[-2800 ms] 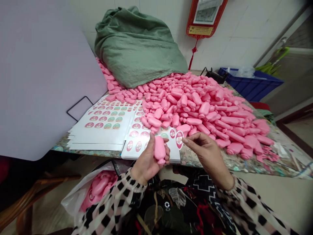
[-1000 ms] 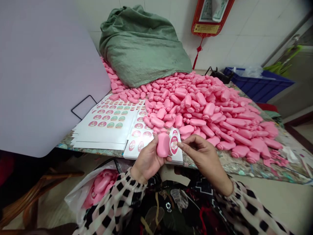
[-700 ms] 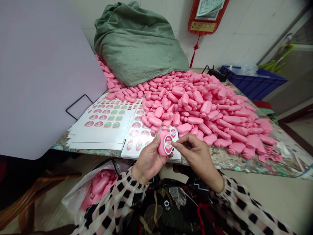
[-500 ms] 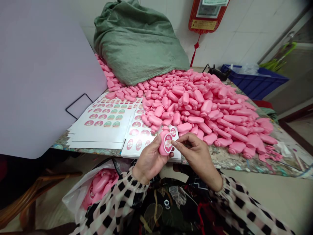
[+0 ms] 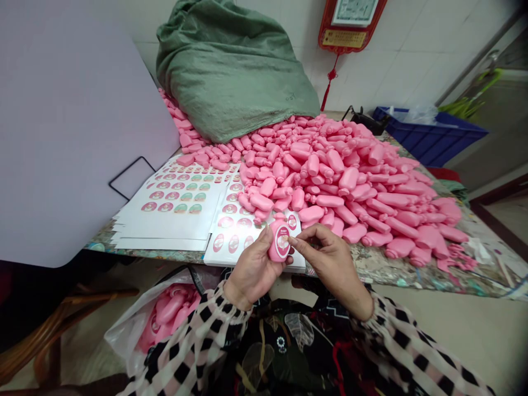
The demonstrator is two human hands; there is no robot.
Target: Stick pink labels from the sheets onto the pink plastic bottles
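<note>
In my left hand (image 5: pixel 256 267) is a small pink plastic bottle (image 5: pixel 274 254), gripped between thumb and fingers just over the front edge of the table. An oval pink-and-white sticker (image 5: pixel 282 245) lies on the bottle's face. My right hand (image 5: pixel 330 261) is closed in a pinch, its thumb and fingertip touching the sticker at its right side. Beneath the hands, sheets of round and oval pink stickers (image 5: pixel 226 242) lie on the table. Just behind them, a large heap of pink bottles (image 5: pixel 342 181) spreads across the tabletop.
A green sack (image 5: pixel 235 71) lies over the back of the heap. White sheets with pink and green labels (image 5: pixel 173 223) are stacked at left, beside a large pale panel (image 5: pixel 74 121). A blue crate (image 5: pixel 433 140) stands back right. Below left, a plastic bag (image 5: pixel 132 324) holds pink bottles.
Both hands keep nearly the same pose on the bottle and sticker. The view has shifted very slightly.
</note>
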